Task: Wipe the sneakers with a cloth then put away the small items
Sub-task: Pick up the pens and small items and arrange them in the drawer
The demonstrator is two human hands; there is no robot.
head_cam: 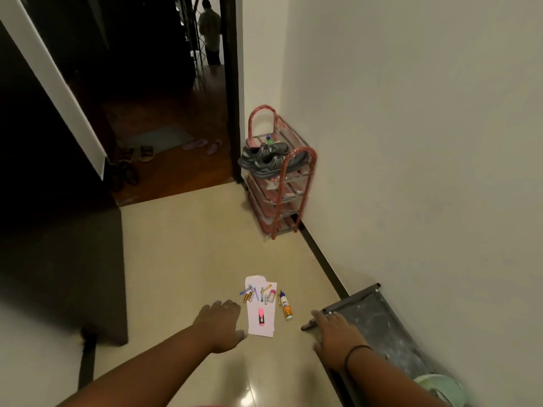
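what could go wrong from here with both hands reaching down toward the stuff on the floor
1. The small items lie loose on a sheet of paper; the left hand, right at the paper's edge, might nudge it and scatter them.
2. The glue bottle lies on its side on the bare floor between the hands, so a brush could probably roll it away.
3. The right hand is beside a leaning grey board, which might slip if bumped.

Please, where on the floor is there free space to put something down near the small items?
Bare floor lies between the shoe rack and the white paper, and left of the left hand. It is crowded on the paper itself, and between the glue bottle and the right hand.
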